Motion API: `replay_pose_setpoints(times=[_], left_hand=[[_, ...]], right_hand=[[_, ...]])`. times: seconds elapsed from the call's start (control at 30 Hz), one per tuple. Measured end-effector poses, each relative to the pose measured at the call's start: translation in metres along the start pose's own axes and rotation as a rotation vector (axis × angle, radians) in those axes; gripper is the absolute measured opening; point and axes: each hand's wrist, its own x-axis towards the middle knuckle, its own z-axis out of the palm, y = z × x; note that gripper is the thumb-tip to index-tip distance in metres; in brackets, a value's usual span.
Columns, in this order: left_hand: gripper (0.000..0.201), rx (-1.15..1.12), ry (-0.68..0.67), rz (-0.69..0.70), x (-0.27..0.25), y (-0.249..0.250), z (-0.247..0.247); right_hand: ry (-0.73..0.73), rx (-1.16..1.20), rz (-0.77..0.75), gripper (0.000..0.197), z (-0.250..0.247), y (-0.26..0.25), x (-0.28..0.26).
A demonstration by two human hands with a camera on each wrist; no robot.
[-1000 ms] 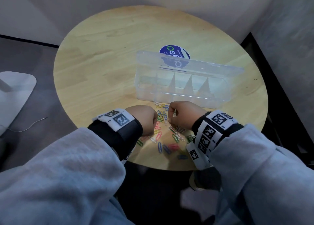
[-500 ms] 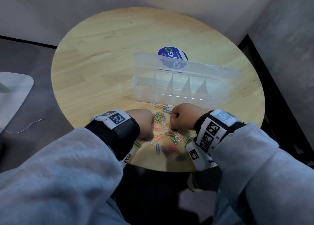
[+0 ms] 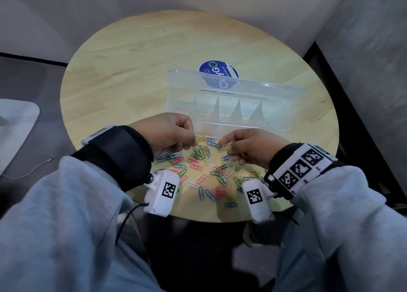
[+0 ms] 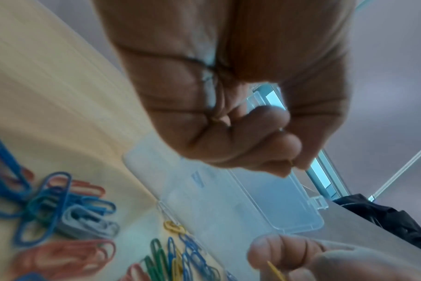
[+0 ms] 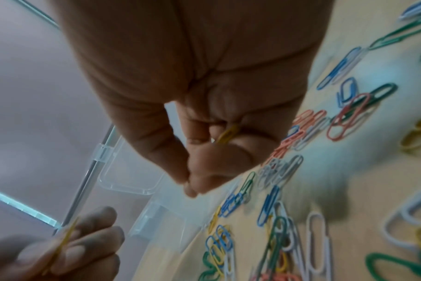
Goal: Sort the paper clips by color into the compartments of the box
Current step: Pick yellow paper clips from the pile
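Sitting at a round wooden table [image 3: 132, 71], a person in grey sleeves holds both hands just above a scatter of coloured paper clips [image 3: 202, 159] in blue, green, red, yellow and white. Behind the clips stands a clear plastic box [image 3: 231, 113] with its lid raised at the back and four upright dividers splitting it into compartments; no clips can be made out inside. A round blue sticker [image 3: 218, 70] lies on the table behind the box, partly hidden by the lid; large white letters and a green ring show on it, but the words are too small and blurred to read with certainty.

The left hand [image 3: 169, 133] is curled, thumb and fingertips pinched together on a thin yellow clip, seen in the right wrist view [image 5: 65, 239]. The right hand [image 3: 248, 146] pinches another yellow paper clip [image 3: 225, 146] between thumb and forefinger, close to the box's front wall, with more yellow tucked under its curled fingers [image 5: 227, 133]. White wrist cameras and bands bear black-and-white square codes
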Motion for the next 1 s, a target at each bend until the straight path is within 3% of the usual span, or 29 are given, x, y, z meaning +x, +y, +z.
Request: replay_pose_setpoints(times=[0.23,0.4,0.47,0.53,0.6,0.7,0.83,1.0], left_hand=[[0.032,-0.169,-0.006,-0.084,0.001,0.003,-0.003],[0.029,-0.297,-0.009,-0.149,0.003,0.003,-0.008],[0.027,-0.253,0.011,-0.165,0.006,0.004,-0.008],[0.023,-0.076,0.066,-0.159,0.007,0.005,-0.004],[0.015,0.318,0.099,-0.096,0.008,0.002,-0.001],[0.005,0.727,0.105,-0.010,0.006,-0.003,0.008],[0.018,0.876,0.083,0.036,0.010,-0.003,0.020],[0.023,1.017,0.071,0.043,0.019,0.002,0.032]], right_hand=[[0.011,-0.089,0.053,0.031,0.005,-0.005,0.004],[0.113,-0.732,-0.079,0.007,0.017,-0.018,0.010],[0.124,-0.939,-0.125,0.020,0.024,-0.021,0.015],[0.096,-1.097,-0.119,0.038,0.029,-0.022,0.021],[0.079,-1.171,-0.081,0.049,0.031,-0.022,0.026],[0.089,-1.189,-0.053,0.042,0.031,-0.022,0.026],[0.080,-1.232,-0.122,0.010,0.033,-0.017,0.019],[0.020,-1.246,-0.150,0.006,0.033,-0.011,0.019]])
